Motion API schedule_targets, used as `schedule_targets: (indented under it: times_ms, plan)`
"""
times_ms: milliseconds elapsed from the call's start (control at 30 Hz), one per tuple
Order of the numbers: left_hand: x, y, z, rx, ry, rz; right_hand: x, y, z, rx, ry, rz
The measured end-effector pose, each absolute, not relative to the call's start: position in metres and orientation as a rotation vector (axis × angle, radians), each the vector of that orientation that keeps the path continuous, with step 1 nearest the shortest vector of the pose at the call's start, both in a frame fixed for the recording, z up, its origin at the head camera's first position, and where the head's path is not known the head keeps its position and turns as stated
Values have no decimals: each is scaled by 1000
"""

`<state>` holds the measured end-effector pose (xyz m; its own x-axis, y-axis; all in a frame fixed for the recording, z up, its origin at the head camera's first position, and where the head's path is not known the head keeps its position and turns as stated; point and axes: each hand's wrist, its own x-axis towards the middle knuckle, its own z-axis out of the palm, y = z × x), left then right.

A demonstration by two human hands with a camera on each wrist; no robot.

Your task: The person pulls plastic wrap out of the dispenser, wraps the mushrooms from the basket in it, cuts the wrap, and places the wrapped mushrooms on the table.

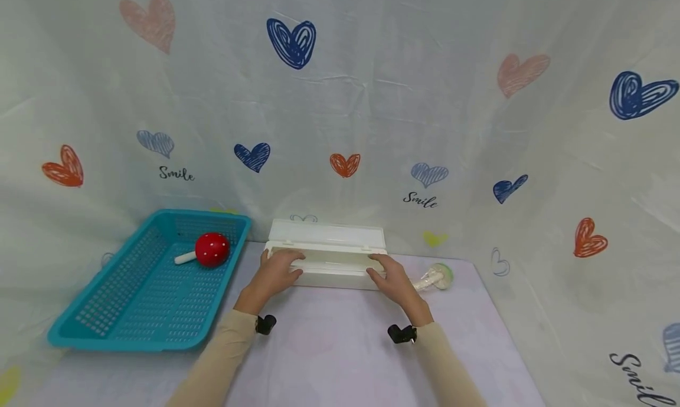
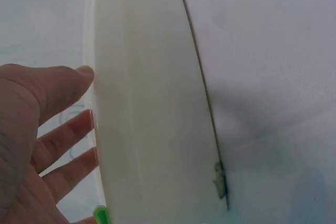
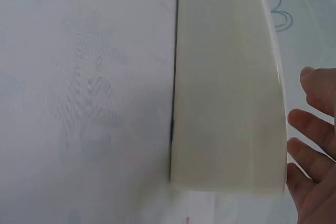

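Note:
A long white box (image 1: 336, 279) lies crosswise near the back of the table, its hinged lid (image 1: 326, 235) raised behind it. My left hand (image 1: 272, 275) is at the box's left end, fingers and thumb spread. In the left wrist view, the thumb tip meets the box's upper edge and the fingers show beyond it. At the other end, my right hand (image 1: 395, 282) has its fingers spread close to the rim. Whether it touches the box I cannot tell. The box's white front wall (image 3: 226, 103) fills much of the right wrist view.
To the left stands a blue perforated basket (image 1: 133, 343) holding a red, white-dotted ball with a white handle (image 1: 212, 249). A green-headed, clear-wrapped item with a handle (image 1: 440, 276) lies right of the box. A heart-printed curtain (image 1: 340, 112) hangs behind the table.

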<state>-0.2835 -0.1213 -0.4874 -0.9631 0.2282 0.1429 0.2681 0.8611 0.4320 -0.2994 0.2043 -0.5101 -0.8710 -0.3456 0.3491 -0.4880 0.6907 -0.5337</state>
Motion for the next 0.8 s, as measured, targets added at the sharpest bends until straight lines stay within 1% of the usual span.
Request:
schedule_targets:
  times_ms: [167, 367, 800]
  plan:
    - [-286, -128, -493, -320, -2962, -748, -307, 186, -514, 746, -2724, 895]
    - [-289, -130, -496, -328, -2891, -719, -312, 173, -514, 776, -2763, 910]
    - [-292, -121, -497, -272, -2861, -583, -315, 161, -511, 648, -2857, 806]
